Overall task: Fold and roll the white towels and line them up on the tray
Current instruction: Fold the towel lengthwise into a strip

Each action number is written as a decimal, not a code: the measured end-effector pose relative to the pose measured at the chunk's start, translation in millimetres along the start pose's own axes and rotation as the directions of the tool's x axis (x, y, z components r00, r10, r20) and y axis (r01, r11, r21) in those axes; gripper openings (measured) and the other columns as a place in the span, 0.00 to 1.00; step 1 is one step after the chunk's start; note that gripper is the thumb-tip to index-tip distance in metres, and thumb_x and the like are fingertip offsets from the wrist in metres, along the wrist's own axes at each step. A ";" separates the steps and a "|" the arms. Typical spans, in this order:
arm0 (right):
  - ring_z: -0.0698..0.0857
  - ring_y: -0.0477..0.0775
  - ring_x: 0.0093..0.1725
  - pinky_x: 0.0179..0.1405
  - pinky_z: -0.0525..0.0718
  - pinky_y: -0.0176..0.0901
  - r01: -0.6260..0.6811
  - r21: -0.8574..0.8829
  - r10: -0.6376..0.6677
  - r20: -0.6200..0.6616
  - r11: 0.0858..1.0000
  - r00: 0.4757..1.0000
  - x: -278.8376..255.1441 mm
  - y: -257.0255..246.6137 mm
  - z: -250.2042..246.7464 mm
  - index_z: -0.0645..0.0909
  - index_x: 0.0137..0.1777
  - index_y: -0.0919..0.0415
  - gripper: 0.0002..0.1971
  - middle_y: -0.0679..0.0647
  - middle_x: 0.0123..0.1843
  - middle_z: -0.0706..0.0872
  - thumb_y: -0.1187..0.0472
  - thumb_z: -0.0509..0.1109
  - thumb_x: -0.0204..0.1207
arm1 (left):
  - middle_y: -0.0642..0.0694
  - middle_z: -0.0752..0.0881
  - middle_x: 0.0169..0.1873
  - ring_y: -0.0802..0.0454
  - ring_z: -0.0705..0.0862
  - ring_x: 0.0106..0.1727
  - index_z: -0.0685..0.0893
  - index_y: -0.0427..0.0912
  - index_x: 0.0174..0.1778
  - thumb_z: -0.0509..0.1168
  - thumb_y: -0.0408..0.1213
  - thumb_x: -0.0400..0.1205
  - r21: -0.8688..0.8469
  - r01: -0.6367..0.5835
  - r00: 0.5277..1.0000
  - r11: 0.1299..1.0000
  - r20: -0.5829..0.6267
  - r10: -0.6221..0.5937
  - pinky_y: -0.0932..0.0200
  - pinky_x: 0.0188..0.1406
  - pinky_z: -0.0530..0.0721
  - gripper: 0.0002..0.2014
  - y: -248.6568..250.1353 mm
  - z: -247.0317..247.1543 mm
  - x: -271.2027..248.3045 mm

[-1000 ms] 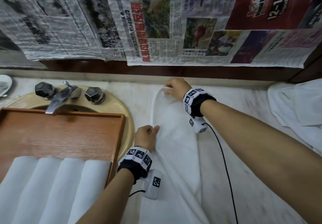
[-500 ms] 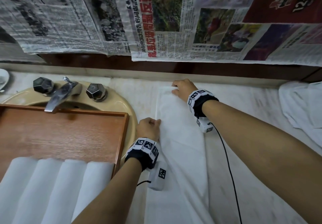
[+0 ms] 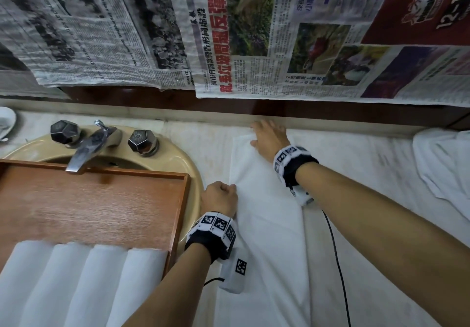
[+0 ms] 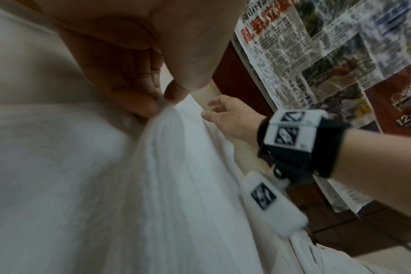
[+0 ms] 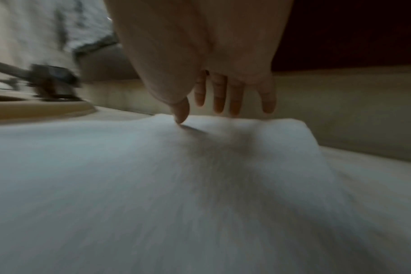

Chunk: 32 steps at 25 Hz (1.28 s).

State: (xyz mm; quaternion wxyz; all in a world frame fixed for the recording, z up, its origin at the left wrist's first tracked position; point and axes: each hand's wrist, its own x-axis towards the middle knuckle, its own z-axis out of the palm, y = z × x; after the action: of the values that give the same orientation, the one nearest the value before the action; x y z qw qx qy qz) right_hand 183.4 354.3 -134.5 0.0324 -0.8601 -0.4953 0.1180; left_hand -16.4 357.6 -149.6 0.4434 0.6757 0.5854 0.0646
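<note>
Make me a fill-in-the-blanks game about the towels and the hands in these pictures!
1. The wooden tray already holds ____ rolled towels.
2. The left hand ____ the edge of the folded towel between thumb and fingers.
3. The right hand lies flat at the towel's ____ end, near the wall.
4. The tray sits across the ____, right under the tap.

Missing words: four; pinches; far; sink

In front of you the pale marbled tabletop (image 3: 368, 171) carries a long folded white towel (image 3: 269, 215) down its middle, a crumpled heap of white towels (image 3: 442, 164) at the far right, and a beige sink (image 3: 175, 159) set in at the left.
</note>
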 end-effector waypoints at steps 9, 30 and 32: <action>0.30 0.48 0.83 0.81 0.33 0.64 0.261 -0.106 -0.220 0.295 0.959 0.930 -34.8 19.7 16.8 0.34 0.85 0.47 0.33 0.47 0.85 0.29 0.38 0.41 0.85 | 0.42 0.78 0.18 0.41 0.83 0.22 0.77 0.43 0.23 0.65 0.42 0.62 -0.009 0.101 0.991 0.995 0.094 -0.099 0.36 0.30 0.87 0.07 -0.8 0.9 24.9; 0.59 0.58 0.82 0.81 0.59 0.55 -0.003 0.252 -0.017 0.077 0.968 0.997 -233.8 11.2 36.8 0.70 0.78 0.63 0.24 0.58 0.83 0.62 0.58 0.63 0.84 | 0.46 0.88 0.40 0.46 0.85 0.40 0.82 0.47 0.46 0.72 0.45 0.77 0.140 -0.170 0.981 0.976 0.122 0.153 0.53 0.44 0.86 0.08 -3.7 -31.5 -39.5; 0.76 0.57 0.65 0.65 0.75 0.46 -0.025 0.344 0.035 -0.023 0.939 0.999 -259.2 11.6 43.6 0.82 0.67 0.61 0.16 0.55 0.64 0.80 0.63 0.68 0.80 | 0.48 0.89 0.37 0.50 0.84 0.37 0.86 0.49 0.42 0.73 0.43 0.76 0.163 -0.258 0.927 0.952 0.318 0.197 0.61 0.35 0.81 0.04 -14.0 -37.8 -81.7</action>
State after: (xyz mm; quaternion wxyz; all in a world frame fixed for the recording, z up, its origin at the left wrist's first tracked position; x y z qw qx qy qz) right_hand 58.1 123.0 -134.5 0.1871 -0.8502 -0.4536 0.1906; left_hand -74.6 307.1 -101.1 0.4450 0.7828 0.4324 -0.0467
